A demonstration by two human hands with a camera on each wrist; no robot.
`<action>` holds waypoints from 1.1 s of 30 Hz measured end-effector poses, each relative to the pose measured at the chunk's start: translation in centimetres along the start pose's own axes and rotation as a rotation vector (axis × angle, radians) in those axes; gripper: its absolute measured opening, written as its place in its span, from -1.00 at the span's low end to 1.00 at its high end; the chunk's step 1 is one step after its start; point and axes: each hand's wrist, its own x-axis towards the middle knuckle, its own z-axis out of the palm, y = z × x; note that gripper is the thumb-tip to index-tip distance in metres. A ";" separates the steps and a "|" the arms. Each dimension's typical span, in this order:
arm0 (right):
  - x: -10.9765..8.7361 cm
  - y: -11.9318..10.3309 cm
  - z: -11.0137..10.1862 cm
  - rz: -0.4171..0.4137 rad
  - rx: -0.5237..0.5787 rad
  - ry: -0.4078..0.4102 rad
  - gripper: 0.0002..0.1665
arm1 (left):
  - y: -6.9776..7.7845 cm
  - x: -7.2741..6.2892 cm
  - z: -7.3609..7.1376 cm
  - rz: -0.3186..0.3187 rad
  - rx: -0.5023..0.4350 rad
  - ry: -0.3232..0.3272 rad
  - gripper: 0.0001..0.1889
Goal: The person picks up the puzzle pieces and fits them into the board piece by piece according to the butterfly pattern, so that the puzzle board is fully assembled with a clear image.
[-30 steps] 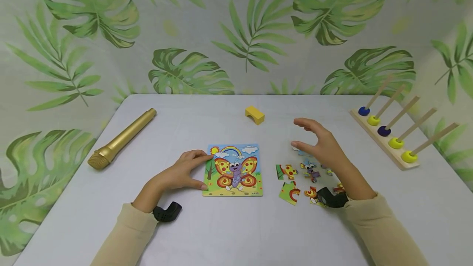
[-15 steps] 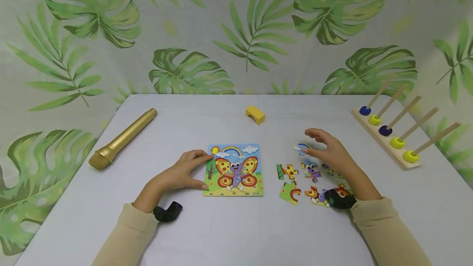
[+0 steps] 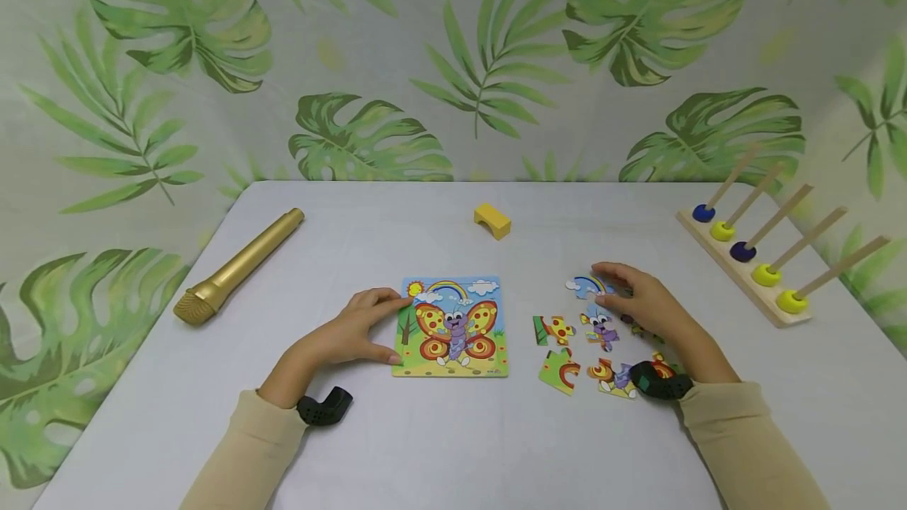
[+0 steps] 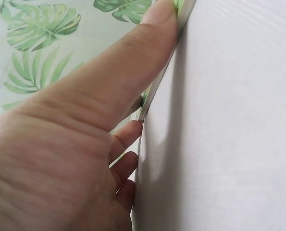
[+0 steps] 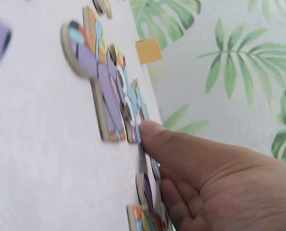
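A square butterfly puzzle board (image 3: 453, 329) lies left of several loose puzzle pieces. My left hand (image 3: 357, 329) rests at its left edge, thumb low and index finger higher, spread apart. In the left wrist view the thumb (image 4: 147, 43) lies over the board's edge. My right hand (image 3: 645, 305) is low over the pieces at the upper right, thumb and index finger apart, next to a rainbow piece (image 3: 585, 286). Below it lies a butterfly-face piece (image 3: 601, 327). In the right wrist view the thumb tip (image 5: 151, 131) overlaps the pieces; some are partly hidden by the hand.
Further pieces, one with a wing and tree (image 3: 553, 330) and a green one (image 3: 560, 371), lie between board and right hand. A yellow arch block (image 3: 492, 220) sits behind. A gold microphone (image 3: 241, 266) lies left; a peg stand with beads (image 3: 744, 266) stands right.
My right hand has come down and to the right toward the pieces, its thumb and index finger drawing closer together. My left hand stays at the board's edge.
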 end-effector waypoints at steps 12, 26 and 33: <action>-0.1 -0.5 -0.3 -0.046 -0.091 0.037 -0.37 | 0.0 0.0 0.0 -0.020 -0.002 -0.019 -0.08; -0.4 -7.6 0.0 -0.328 -0.016 0.178 -0.51 | 0.1 0.0 -0.1 0.000 0.001 -0.004 -0.08; 0.1 -12.6 2.2 -0.526 0.019 0.173 -0.47 | 0.2 0.0 -0.2 0.014 0.001 0.000 -0.08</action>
